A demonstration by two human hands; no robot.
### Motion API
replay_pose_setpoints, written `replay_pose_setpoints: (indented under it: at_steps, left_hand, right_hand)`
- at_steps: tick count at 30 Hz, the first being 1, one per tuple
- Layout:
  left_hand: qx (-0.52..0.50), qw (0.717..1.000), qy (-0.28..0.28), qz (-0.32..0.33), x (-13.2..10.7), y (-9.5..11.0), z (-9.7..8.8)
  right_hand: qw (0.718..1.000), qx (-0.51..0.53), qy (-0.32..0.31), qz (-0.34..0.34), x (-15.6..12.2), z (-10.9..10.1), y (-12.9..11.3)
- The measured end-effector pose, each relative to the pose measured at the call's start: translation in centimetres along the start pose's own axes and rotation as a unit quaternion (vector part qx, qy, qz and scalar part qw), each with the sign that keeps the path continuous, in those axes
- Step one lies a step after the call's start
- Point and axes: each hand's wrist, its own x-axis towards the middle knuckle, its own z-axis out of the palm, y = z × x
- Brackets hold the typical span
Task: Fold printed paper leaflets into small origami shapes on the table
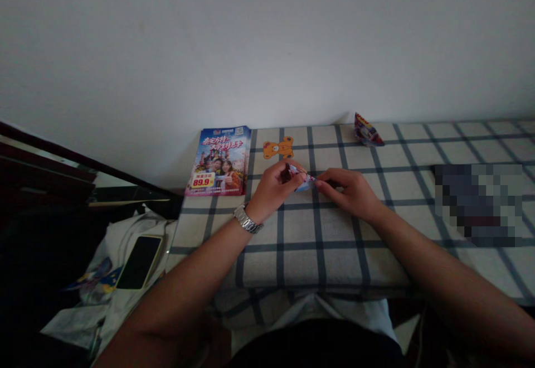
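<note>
A small folded piece of printed paper [305,184], coloured dark red, white and pale blue, is held between my two hands just above the checked tablecloth [284,256]. My left hand [276,187], with a metal watch [247,220] on its wrist, closes around the paper's left part, thumb on top. At the right end, the thumb and forefinger of my right hand [349,190] pinch its tip. The fingers cover much of the paper, so its full shape is hidden.
Printed flyers [219,161] lie stacked at the table's left. A bear picture [278,148] sits behind my left hand. Near the wall stands a folded colourful paper piece [368,130]. A blurred-out dark item [476,203] lies right. Lower left, a phone [139,262] rests on pale material.
</note>
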Motion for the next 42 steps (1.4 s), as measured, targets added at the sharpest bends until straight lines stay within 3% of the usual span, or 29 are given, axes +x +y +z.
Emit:
replay_pose_setpoints:
  at_steps: [5,15,23,28,34,42]
  left_hand:
    - [0.015,0.999,-0.031,0.001,-0.26,0.26,0.39]
    - [-0.015,0.999,-0.037,0.005,-0.31,0.62,0.35]
    - [0.007,0.999,-0.044,0.022,-0.32,0.08,0.28]
    - [0.002,0.998,-0.062,0.021,-0.39,-0.05,0.48]
    - [-0.001,0.998,-0.06,0.009,-0.37,-0.04,0.44]
    - [0.05,0.997,-0.052,0.042,-0.47,0.34,0.26]
  right_hand:
    - [1.0,0.001,0.014,-0.001,-0.09,0.44,-0.08]
    - [0.998,-0.027,0.025,-0.051,0.06,-0.42,0.06]
    - [0.999,-0.005,0.025,-0.024,0.0,0.0,0.18]
    - [0.998,-0.015,0.02,-0.061,0.08,-0.02,-0.14]
    - [0.997,-0.004,0.013,-0.072,0.22,-0.26,-0.16]
    - [0.997,0.004,0.001,-0.072,0.08,-0.26,-0.15]
